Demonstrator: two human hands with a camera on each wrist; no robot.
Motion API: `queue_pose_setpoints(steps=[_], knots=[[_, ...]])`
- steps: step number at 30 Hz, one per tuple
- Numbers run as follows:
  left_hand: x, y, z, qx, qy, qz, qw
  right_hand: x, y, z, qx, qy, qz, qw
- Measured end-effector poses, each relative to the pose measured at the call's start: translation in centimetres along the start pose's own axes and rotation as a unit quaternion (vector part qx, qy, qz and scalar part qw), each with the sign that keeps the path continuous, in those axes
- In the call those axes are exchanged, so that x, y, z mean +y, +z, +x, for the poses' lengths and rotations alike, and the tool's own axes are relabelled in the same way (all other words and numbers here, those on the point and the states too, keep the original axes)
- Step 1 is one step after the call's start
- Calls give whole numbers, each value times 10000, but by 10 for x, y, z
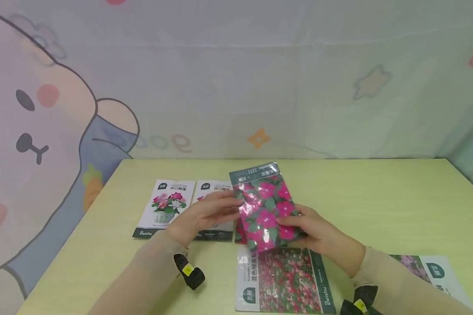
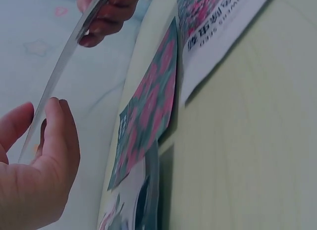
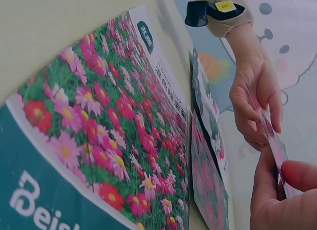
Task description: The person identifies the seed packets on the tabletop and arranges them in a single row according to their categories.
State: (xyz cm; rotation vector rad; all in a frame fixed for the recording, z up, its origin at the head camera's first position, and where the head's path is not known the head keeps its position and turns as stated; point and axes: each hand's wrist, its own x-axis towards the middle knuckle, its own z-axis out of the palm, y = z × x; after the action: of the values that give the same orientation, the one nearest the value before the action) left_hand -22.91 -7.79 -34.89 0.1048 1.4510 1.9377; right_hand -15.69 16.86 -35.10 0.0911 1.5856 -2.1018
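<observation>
Over the middle of a yellow-green table, you hold a Beishu seed packet of magenta flowers aloft in both hands, its picture face toward you. Your right hand pinches the right edge, thumb in front and fingers behind; your left hand pinches the left edge between thumb and fingers, how firmly I cannot tell. Gripping opposite edges probably keeps the thin pouch flat and its print mostly uncovered. Beneath it, a pink-flowered packet lies largely hidden. At left, a potted-flower packet and its lookalike lie side by side, upright to you, seemingly aligned for reading. Nearer, a daisy packet lies turned sideways; at near right, a white-bordered packet shows past your sleeve.
</observation>
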Motion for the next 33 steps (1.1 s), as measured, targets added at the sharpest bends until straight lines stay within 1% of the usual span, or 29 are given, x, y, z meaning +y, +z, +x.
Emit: queue_pose_setpoints(steps=[1, 4, 8, 12, 16, 18, 20, 25, 27, 29, 33], knots=[[-1, 3, 3, -25, 12, -49, 10000, -1, -1, 0, 99, -18, 33, 9999], [-5, 13, 9, -118, 116, 10, 9999, -4, -5, -2, 364, -62, 152, 9992], [-8, 25, 16, -128, 184, 94, 9997, -6, -8, -3, 584, -73, 208, 9980], [-9, 32, 21, 3, 174, 10, 9998, -8, -17, -4, 527, -93, 229, 9983], [-10, 37, 27, 175, 93, 15, 9998, -13, -33, -5, 360, -277, 486, 9978], [-11, 39, 29, 284, 41, -12, 9996, -16, -42, -6, 346, -376, 569, 9971], [-12, 41, 32, 408, 24, -18, 9992, -19, -51, -8, 363, -451, 493, 9971], [-15, 47, 39, 447, 122, 162, 9988, -25, -68, -11, 407, -516, -11, 9978], [-16, 51, 43, 402, 186, 252, 9987, -25, -75, -11, 431, -496, -101, 9978], [-17, 54, 47, 476, 235, 254, 9983, -25, -80, -12, 485, -449, -123, 9977], [-21, 63, 57, 571, 325, 262, 9975, -24, -92, -14, 722, -344, -256, 9965]])
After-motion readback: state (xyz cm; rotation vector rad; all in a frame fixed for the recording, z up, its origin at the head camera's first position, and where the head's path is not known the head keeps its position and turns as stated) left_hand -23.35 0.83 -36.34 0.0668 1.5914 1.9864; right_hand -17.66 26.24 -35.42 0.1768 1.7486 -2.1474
